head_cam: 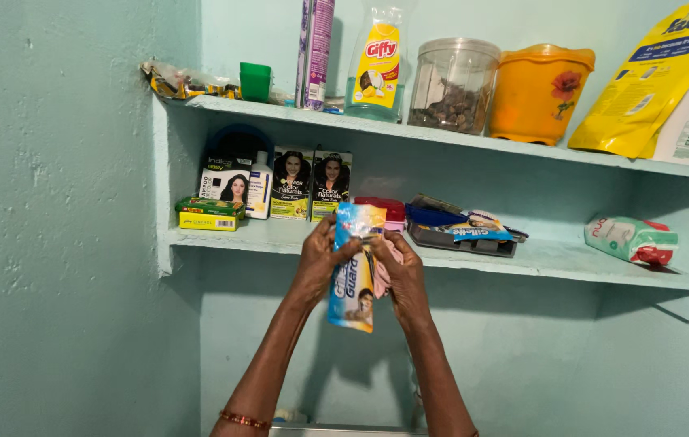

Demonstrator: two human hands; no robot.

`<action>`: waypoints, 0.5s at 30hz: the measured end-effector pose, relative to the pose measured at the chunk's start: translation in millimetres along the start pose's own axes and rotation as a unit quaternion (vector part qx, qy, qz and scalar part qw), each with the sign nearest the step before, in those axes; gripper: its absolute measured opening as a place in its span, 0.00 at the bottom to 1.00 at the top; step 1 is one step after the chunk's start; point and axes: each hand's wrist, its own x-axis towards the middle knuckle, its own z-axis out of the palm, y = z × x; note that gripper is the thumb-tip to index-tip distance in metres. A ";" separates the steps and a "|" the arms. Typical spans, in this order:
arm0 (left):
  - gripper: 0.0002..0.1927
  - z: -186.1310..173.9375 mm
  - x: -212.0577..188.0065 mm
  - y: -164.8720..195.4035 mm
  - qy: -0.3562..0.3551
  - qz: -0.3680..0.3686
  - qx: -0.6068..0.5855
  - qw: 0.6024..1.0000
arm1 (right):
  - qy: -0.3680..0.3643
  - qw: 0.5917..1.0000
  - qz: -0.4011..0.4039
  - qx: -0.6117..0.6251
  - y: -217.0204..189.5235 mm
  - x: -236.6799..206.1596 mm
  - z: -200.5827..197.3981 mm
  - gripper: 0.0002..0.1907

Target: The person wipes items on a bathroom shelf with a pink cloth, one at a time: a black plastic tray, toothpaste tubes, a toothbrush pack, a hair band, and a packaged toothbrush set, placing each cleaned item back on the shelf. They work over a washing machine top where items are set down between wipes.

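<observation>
Both forearms are bare, with no sleeves in view. The left hand (316, 263) wears no ring that can be seen, and its wrist carries a thin bangle (245, 420) of reddish-orange beads or segments. The right hand (406, 273) also looks bare; at the bottom edge a sliver of a similar band (471, 433) shows on its wrist, too cropped to tell more.

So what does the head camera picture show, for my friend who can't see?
Two hands, left hand and right hand, hold up a blue packet before green wall shelves crowded with boxes, bottles and jars.
</observation>
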 end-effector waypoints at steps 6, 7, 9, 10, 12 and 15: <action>0.35 34.3 2.7 -2.1 0.058 0.065 0.198 0.976 | 0.101 0.988 -0.051 -0.107 -11.3 -3.0 29.7 0.17; 0.33 38.8 1.3 -4.2 0.033 0.069 0.229 0.970 | 0.151 0.970 -0.020 -0.188 -9.0 -5.6 36.8 0.17; 0.36 42.9 0.4 -8.0 -0.012 0.035 0.077 0.996 | 0.168 0.934 -0.089 -0.304 -4.8 -10.7 45.2 0.17; 0.37 43.5 0.4 -10.0 -0.035 0.019 0.000 0.999 | 0.132 0.913 -0.190 -0.336 -2.1 -13.9 47.7 0.17; 0.36 34.3 0.6 -10.7 -0.066 0.010 -0.106 0.992 | 0.090 0.899 -0.250 -0.349 0.2 -14.2 50.1 0.18; 0.37 24.8 -1.0 -15.1 -0.102 -0.012 -0.171 0.980 | 0.090 0.924 -0.196 -0.315 0.2 -10.9 50.2 0.20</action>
